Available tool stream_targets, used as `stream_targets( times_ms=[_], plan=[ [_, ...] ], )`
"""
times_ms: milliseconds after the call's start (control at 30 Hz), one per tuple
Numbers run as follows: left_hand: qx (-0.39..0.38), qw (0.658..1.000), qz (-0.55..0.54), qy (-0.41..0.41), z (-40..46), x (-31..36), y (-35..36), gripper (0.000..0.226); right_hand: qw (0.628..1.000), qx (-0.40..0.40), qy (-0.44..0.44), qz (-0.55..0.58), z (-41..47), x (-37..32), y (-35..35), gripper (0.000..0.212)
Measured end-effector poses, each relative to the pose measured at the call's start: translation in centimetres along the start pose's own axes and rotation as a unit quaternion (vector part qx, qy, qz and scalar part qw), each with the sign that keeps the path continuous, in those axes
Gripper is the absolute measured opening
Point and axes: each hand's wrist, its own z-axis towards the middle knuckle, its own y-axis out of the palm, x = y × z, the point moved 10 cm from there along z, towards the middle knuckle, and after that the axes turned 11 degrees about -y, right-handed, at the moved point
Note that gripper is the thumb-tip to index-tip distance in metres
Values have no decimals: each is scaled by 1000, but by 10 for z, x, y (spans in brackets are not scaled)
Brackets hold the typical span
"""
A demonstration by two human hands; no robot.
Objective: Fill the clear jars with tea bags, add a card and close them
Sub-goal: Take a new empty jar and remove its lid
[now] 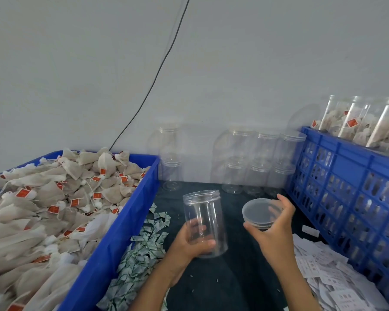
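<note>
My left hand (194,240) grips the empty jar (203,223) low above the tabletop (234,277); my right hand (273,227) holds its lid (262,213). Light, stiff, probably slippery plastic, so I grip the sides.

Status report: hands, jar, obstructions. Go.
Left hand grips empty jar, open. Right hand holds lid, off. Nothing blocking the tea bags.
</note>
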Motion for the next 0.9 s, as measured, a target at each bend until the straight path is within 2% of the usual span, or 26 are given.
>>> stream_targets(
  times_ms=[67, 133, 200, 267, 433, 633, 700, 800, 900],
  plan=[
    [33, 998, 47, 24, 0, 2, -4, 87, 977, -63, -109, -173, -1, -21, 9, 98],
    [57, 992, 103, 44, 2, 2, -5, 88, 910, -154, -184, -339, -8, -29, 31, 95],
    [65, 985, 151, 53, 5, -1, -4, 88, 849, -254, -152, -437, -17, -14, 51, 90],
    [61, 979, 184, 61, 7, -4, 0, 91, 831, -292, -121, -457, -23, -6, 58, 85],
    [59, 972, 215, 74, 8, -7, 3, 90, 835, -333, -117, -423, -34, -3, 76, 96],
    [91, 970, 210, 79, 6, -3, -6, 95, 888, -336, -129, -285, -38, -12, 86, 88],
    [98, 969, 216, 77, 6, -2, -6, 93, 898, -333, -120, -262, -39, -9, 85, 93],
    [92, 968, 224, 72, 5, -1, -5, 90, 884, -362, -105, -277, -46, 3, 90, 101],
    [53, 973, 215, 57, 3, -3, -1, 102, 868, -398, -83, -285, -49, 14, 94, 94]
  ],
)
